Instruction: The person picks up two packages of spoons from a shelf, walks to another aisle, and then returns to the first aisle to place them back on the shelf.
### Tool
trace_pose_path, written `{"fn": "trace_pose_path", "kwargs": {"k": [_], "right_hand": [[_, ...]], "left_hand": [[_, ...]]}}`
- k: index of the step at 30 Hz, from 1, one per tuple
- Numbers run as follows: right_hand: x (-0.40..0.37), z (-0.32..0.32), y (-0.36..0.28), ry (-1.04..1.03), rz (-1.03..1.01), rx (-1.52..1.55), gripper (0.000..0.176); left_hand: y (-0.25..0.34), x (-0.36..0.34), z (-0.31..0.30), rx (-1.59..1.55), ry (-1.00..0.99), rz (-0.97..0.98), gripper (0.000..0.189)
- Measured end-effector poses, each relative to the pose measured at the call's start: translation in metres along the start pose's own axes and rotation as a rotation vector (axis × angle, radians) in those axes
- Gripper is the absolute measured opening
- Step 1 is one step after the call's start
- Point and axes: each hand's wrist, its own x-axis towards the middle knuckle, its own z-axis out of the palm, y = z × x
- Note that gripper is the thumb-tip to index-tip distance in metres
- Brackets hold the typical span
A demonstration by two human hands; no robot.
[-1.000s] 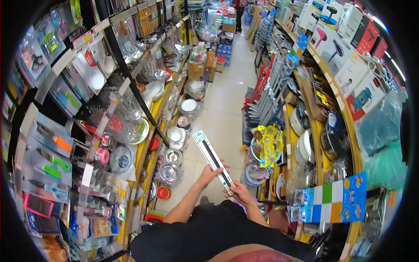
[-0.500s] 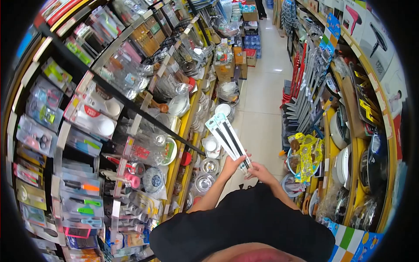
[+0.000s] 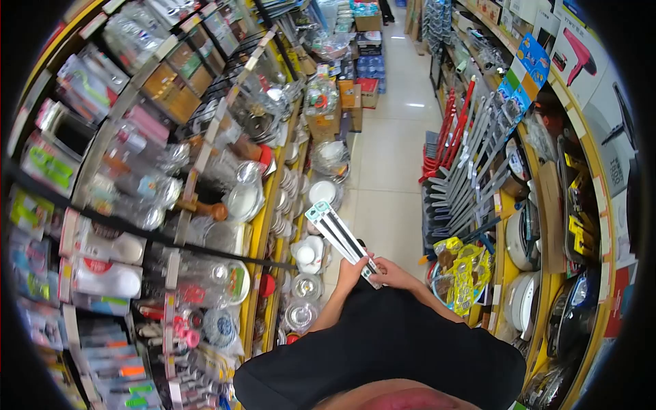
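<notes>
Glossy white card pack with smooth black inserts in the left hand, shiny steel bowls below-left of that hand, crinkly clear plastic wrap further left, glossy pale floor tiles beyond it, matt black cloth shirt beneath.

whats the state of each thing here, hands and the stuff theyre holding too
long pack, still packaged, tilted up and away, held at its near end
left hand, closed on the long pack
right hand, closed on the long pack
steel bowls, sitting on the low left shelf
hair dryer box, shut, on the top right shelf
</notes>
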Motion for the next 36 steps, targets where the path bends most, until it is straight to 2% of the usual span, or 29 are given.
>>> {"fn": "trace_pose_path", "kwargs": {"k": [3,4,7,8,11,14,16,17,19,20,23,27,31,32,33,35,36], "right_hand": [[0.035,-0.010,-0.058,0.159,0.202,-0.434,0.060],[0.051,-0.018,-0.067,0.218,0.107,-0.519,0.070],[0.099,-0.044,-0.105,0.337,0.085,-0.558,0.067],[0.117,-0.051,-0.125,0.333,0.154,-0.524,0.059],[0.168,-0.079,-0.162,0.304,0.159,-0.546,0.068],[0.201,-0.091,-0.192,0.305,0.121,-0.521,0.046],[0.220,-0.089,-0.211,0.247,0.145,-0.414,0.037],[0.232,-0.092,-0.204,0.224,0.104,-0.400,0.038],[0.254,-0.099,-0.188,0.185,0.022,-0.377,0.039],[0.265,-0.101,-0.192,0.124,0.075,-0.417,0.045],[0.295,-0.122,-0.180,0.014,0.140,-0.301,0.049],[0.334,-0.163,-0.198,0.047,0.217,-0.467,0.049],[0.381,-0.225,-0.213,0.062,0.091,-0.575,0.050],[0.394,-0.244,-0.218,0.089,0.058,-0.551,0.044],[0.404,-0.258,-0.236,0.130,-0.088,-0.643,0.042],[0.429,-0.296,-0.263,0.123,0.004,-0.706,0.039],[0.438,-0.312,-0.274,0.138,-0.017,-0.705,0.039]], "left_hand": [[-0.002,0.065,-0.001,0.081,-0.052,-0.025,0.024],[0.006,0.089,-0.004,0.151,-0.112,0.042,0.024],[0.034,0.168,-0.009,0.260,-0.261,0.066,0.029],[0.053,0.190,-0.010,0.268,-0.276,0.065,0.034],[0.068,0.265,-0.028,0.234,-0.442,0.080,0.044],[0.117,0.300,-0.043,-0.060,-0.467,-0.018,0.046],[0.134,0.314,-0.058,-0.088,-0.402,0.011,0.047],[0.137,0.323,-0.065,-0.090,-0.371,0.050,0.047],[0.128,0.337,-0.077,-0.187,-0.333,-0.011,0.044],[0.124,0.343,-0.079,-0.209,-0.291,-0.017,0.038],[0.109,0.368,-0.078,-0.187,-0.249,-0.028,0.035],[0.104,0.417,-0.068,-0.079,-0.183,0.001,0.039],[0.110,0.490,-0.056,0.036,-0.142,0.024,0.039],[0.118,0.513,-0.054,0.091,-0.170,0.078,0.039],[0.136,0.530,-0.044,0.070,-0.090,0.032,0.037],[0.156,0.572,-0.038,0.030,0.004,0.043,0.032],[0.166,0.592,-0.034,-0.015,0.053,0.067,0.031]]}}
